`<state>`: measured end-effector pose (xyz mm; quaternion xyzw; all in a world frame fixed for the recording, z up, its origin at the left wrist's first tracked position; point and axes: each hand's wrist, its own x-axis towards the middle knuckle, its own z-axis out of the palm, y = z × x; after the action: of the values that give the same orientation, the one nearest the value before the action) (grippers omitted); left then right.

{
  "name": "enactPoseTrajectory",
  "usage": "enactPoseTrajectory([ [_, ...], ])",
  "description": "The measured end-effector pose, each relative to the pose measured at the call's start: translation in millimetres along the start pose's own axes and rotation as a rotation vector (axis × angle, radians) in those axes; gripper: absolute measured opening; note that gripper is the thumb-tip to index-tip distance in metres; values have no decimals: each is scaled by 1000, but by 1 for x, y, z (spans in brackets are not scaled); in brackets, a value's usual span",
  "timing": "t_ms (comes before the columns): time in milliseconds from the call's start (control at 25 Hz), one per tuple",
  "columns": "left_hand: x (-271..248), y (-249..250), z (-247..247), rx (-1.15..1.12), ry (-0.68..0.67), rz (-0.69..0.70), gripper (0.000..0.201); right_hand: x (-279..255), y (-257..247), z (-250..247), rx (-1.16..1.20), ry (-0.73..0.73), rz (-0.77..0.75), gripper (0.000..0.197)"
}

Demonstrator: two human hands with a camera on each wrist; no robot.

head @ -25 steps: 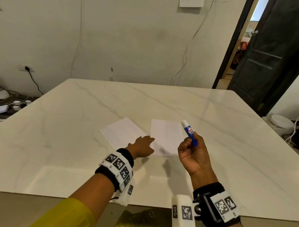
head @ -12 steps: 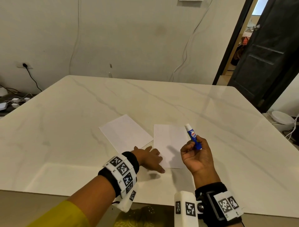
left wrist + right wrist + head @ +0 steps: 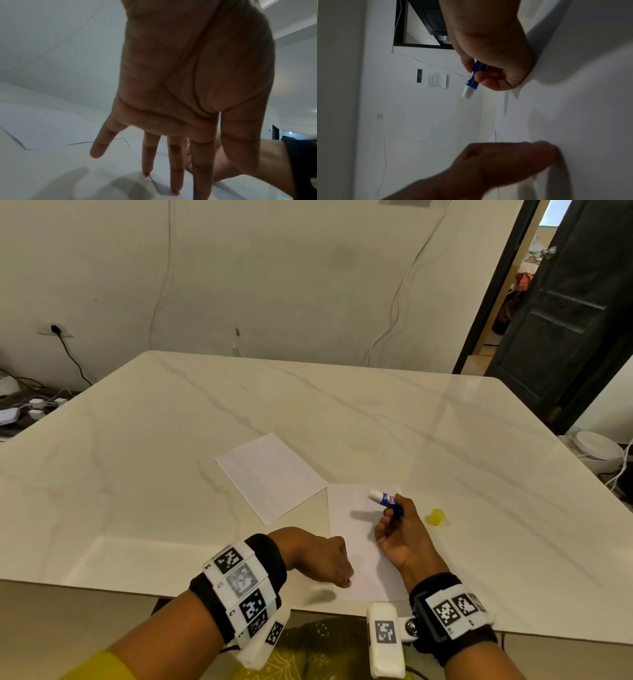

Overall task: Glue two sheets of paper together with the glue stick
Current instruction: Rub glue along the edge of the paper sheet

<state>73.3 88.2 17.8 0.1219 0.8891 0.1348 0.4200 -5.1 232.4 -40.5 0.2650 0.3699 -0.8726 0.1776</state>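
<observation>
Head view: bright, even light; sheen on the glossy pale marble table (image 3: pixel 171 474); soft shadows under both hands; wide-angle bowing at the edges. Both wrist views dim, grainy, bluish. Blurred left hand (image 3: pixel 488 169) in right-wrist view.

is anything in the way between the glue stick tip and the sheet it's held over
Nothing visible. The right hand grips the uncapped glue stick above the near sheet, bare paper under its tip. The left hand presses the sheet's near left edge, clear of the tip. The yellow cap sits off to the right.
</observation>
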Motion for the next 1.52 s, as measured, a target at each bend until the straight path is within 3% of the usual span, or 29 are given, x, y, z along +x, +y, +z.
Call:
enactPoseTrajectory([
  [160,6,-17,-12,-129,232,-3,54,1,3,5,-115,49,-11,17],
  [320,22,-37,-31,-75,453,-226,82,-1,3,9,-156,70,-19,19],
  [440,31,-42,-43,-6,448,-326,89,-2,4,11,-169,85,-14,20],
  [680,44,-47,-42,16,425,-334,96,-1,4,13,-252,68,-19,19],
  [1160,45,-56,-29,23,625,-312,91,10,-17,78,-1025,-107,-171,17],
  [1520,48,-58,-25,45,660,-301,84,28,-2,94,-1393,-130,-438,13],
])
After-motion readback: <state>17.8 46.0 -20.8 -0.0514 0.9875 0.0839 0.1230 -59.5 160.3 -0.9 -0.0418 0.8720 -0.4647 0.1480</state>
